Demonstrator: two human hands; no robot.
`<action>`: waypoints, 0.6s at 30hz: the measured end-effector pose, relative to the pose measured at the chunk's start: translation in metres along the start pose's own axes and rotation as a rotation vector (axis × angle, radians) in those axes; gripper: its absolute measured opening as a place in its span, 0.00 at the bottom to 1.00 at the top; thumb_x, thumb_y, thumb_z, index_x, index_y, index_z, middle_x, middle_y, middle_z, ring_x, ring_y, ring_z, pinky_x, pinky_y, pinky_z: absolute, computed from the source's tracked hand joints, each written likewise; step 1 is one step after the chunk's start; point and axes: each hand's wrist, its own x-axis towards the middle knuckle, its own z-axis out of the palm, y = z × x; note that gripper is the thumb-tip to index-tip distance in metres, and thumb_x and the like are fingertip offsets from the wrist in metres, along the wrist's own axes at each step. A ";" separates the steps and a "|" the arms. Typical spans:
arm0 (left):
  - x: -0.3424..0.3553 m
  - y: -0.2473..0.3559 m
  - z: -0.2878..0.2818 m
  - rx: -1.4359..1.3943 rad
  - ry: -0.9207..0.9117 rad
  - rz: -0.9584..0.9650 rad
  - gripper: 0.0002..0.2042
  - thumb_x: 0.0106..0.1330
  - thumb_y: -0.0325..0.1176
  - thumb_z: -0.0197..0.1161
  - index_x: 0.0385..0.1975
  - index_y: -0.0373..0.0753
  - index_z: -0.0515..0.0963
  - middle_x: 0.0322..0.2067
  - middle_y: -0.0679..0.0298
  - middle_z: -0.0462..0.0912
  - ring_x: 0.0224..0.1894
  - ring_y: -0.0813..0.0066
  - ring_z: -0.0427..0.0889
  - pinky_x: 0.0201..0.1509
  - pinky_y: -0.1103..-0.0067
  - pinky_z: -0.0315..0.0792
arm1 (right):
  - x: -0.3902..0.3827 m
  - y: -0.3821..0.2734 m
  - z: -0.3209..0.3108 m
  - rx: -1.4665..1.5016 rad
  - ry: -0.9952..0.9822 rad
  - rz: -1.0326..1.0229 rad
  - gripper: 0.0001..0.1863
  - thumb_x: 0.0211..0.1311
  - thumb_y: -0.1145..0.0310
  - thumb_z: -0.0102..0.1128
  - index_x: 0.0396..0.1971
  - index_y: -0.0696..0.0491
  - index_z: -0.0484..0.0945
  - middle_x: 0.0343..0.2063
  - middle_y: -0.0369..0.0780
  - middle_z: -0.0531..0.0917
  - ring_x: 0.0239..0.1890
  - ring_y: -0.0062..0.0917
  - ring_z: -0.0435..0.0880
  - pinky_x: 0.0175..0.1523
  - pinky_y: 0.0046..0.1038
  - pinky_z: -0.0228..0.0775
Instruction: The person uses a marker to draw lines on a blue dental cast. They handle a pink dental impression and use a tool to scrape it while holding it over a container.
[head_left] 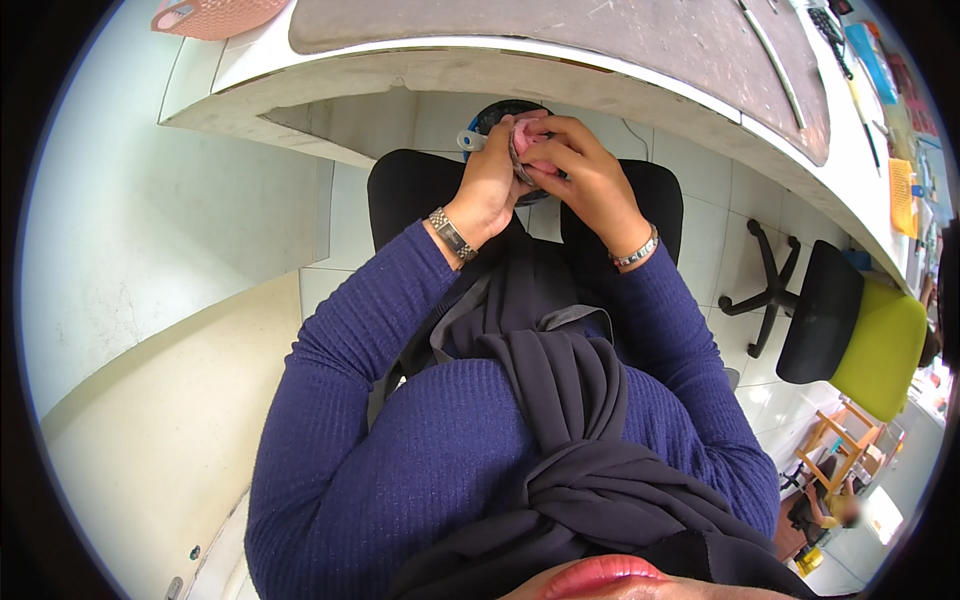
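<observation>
The pink piece (pixel 522 138) sat between our left hand (pixel 490 183), closed round its side seemingly to steady it, and our right hand (pixel 585 168), whose fingers pressed its other side, just short of the desk (pixel 500 55) and over the bin (pixel 488 119), perhaps so that we could catch scraps.
</observation>
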 end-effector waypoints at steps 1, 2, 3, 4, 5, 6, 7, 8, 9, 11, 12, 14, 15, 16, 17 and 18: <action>-0.002 0.000 0.002 0.020 0.023 0.011 0.21 0.73 0.47 0.35 0.51 0.42 0.72 0.44 0.62 0.77 0.46 0.73 0.76 0.49 0.70 0.73 | 0.002 0.000 0.000 -0.047 -0.001 -0.036 0.12 0.48 0.74 0.62 0.35 0.48 0.79 0.44 0.35 0.78 0.45 0.30 0.79 0.44 0.28 0.75; -0.004 0.000 0.006 0.040 0.046 0.023 0.21 0.73 0.47 0.34 0.51 0.43 0.72 0.44 0.63 0.77 0.46 0.73 0.76 0.49 0.70 0.73 | 0.003 0.000 0.000 -0.094 -0.003 -0.072 0.13 0.48 0.74 0.62 0.36 0.47 0.79 0.44 0.35 0.78 0.45 0.30 0.79 0.43 0.28 0.75; -0.006 0.000 0.008 0.060 0.069 0.034 0.22 0.73 0.48 0.34 0.51 0.43 0.72 0.44 0.63 0.77 0.46 0.73 0.76 0.49 0.71 0.73 | 0.004 0.001 0.000 -0.140 -0.004 -0.108 0.13 0.48 0.74 0.61 0.37 0.46 0.78 0.44 0.35 0.78 0.44 0.30 0.79 0.42 0.28 0.75; -0.006 0.002 0.008 0.069 0.054 0.038 0.22 0.73 0.47 0.34 0.52 0.42 0.71 0.45 0.62 0.76 0.47 0.72 0.76 0.50 0.70 0.72 | 0.004 0.002 0.000 -0.174 -0.007 -0.122 0.14 0.48 0.75 0.61 0.37 0.46 0.78 0.43 0.35 0.78 0.44 0.30 0.79 0.42 0.28 0.75; -0.007 0.003 0.009 0.078 0.040 0.041 0.22 0.73 0.46 0.34 0.53 0.41 0.70 0.46 0.60 0.75 0.49 0.71 0.75 0.51 0.70 0.72 | 0.004 0.003 0.000 -0.208 -0.010 -0.136 0.15 0.48 0.75 0.60 0.38 0.45 0.77 0.43 0.35 0.78 0.44 0.30 0.79 0.41 0.28 0.75; -0.007 0.004 0.009 0.087 0.025 0.045 0.22 0.73 0.45 0.34 0.54 0.39 0.69 0.48 0.59 0.75 0.50 0.70 0.74 0.52 0.69 0.72 | 0.003 0.004 0.001 -0.242 -0.014 -0.150 0.16 0.48 0.75 0.60 0.39 0.44 0.77 0.43 0.34 0.78 0.43 0.30 0.79 0.40 0.28 0.75; -0.007 0.004 0.008 0.105 0.023 0.043 0.22 0.73 0.45 0.33 0.55 0.39 0.69 0.48 0.59 0.74 0.50 0.71 0.74 0.52 0.69 0.71 | 0.004 0.003 0.000 -0.276 -0.008 -0.170 0.17 0.48 0.75 0.60 0.39 0.44 0.76 0.42 0.34 0.78 0.43 0.30 0.79 0.40 0.28 0.75; -0.007 0.004 0.008 0.124 0.021 0.042 0.22 0.73 0.45 0.33 0.55 0.39 0.69 0.48 0.59 0.74 0.49 0.71 0.74 0.52 0.70 0.71 | 0.005 0.000 0.000 -0.309 -0.001 -0.190 0.17 0.48 0.76 0.59 0.40 0.44 0.76 0.41 0.34 0.78 0.42 0.30 0.79 0.39 0.28 0.75; -0.007 0.003 0.007 0.142 0.018 0.040 0.22 0.73 0.46 0.33 0.55 0.40 0.69 0.48 0.59 0.74 0.49 0.71 0.74 0.52 0.70 0.71 | 0.006 -0.001 -0.001 -0.342 0.005 -0.211 0.17 0.48 0.76 0.59 0.40 0.44 0.76 0.40 0.34 0.78 0.41 0.30 0.79 0.38 0.27 0.75; -0.005 -0.001 0.004 0.172 -0.010 0.066 0.23 0.73 0.46 0.32 0.55 0.39 0.69 0.49 0.60 0.74 0.49 0.71 0.74 0.52 0.71 0.71 | 0.005 0.002 0.002 -0.312 0.021 -0.211 0.16 0.47 0.76 0.59 0.38 0.45 0.76 0.39 0.34 0.78 0.40 0.29 0.79 0.37 0.27 0.75; -0.003 -0.003 0.003 0.187 -0.024 0.079 0.23 0.73 0.46 0.32 0.55 0.39 0.69 0.49 0.60 0.74 0.49 0.71 0.74 0.52 0.71 0.71 | 0.004 0.003 0.004 -0.297 0.030 -0.211 0.15 0.47 0.76 0.59 0.38 0.45 0.76 0.38 0.34 0.78 0.40 0.29 0.79 0.37 0.27 0.75; 0.002 -0.006 0.003 0.131 0.015 0.131 0.22 0.73 0.45 0.35 0.49 0.38 0.72 0.41 0.63 0.76 0.41 0.77 0.75 0.44 0.77 0.70 | 0.004 0.004 0.008 -0.281 0.056 -0.200 0.14 0.47 0.76 0.59 0.37 0.47 0.75 0.37 0.35 0.78 0.39 0.30 0.80 0.36 0.28 0.75; 0.004 -0.007 0.004 0.103 0.035 0.158 0.21 0.73 0.45 0.36 0.46 0.37 0.73 0.38 0.65 0.77 0.38 0.80 0.75 0.40 0.80 0.70 | 0.004 0.004 0.010 -0.273 0.069 -0.194 0.13 0.48 0.76 0.58 0.36 0.48 0.75 0.37 0.35 0.78 0.38 0.30 0.80 0.36 0.28 0.75; 0.007 -0.009 0.002 0.090 0.046 0.172 0.21 0.73 0.44 0.36 0.46 0.37 0.74 0.37 0.66 0.77 0.38 0.80 0.74 0.41 0.81 0.69 | 0.005 0.005 0.012 -0.267 0.105 -0.203 0.13 0.48 0.77 0.60 0.36 0.50 0.76 0.36 0.37 0.78 0.37 0.31 0.80 0.35 0.28 0.76; 0.009 -0.010 0.001 0.077 0.058 0.187 0.20 0.73 0.44 0.36 0.45 0.36 0.74 0.37 0.66 0.77 0.38 0.80 0.74 0.41 0.82 0.69 | 0.007 0.006 0.015 -0.261 0.141 -0.211 0.12 0.49 0.77 0.62 0.36 0.52 0.76 0.35 0.38 0.78 0.35 0.32 0.81 0.35 0.28 0.76; 0.011 -0.011 0.000 0.064 0.069 0.201 0.20 0.73 0.43 0.37 0.44 0.35 0.74 0.37 0.66 0.77 0.38 0.80 0.74 0.42 0.83 0.68 | 0.008 0.007 0.018 -0.255 0.176 -0.219 0.12 0.49 0.78 0.64 0.36 0.54 0.77 0.34 0.40 0.79 0.33 0.32 0.81 0.35 0.28 0.76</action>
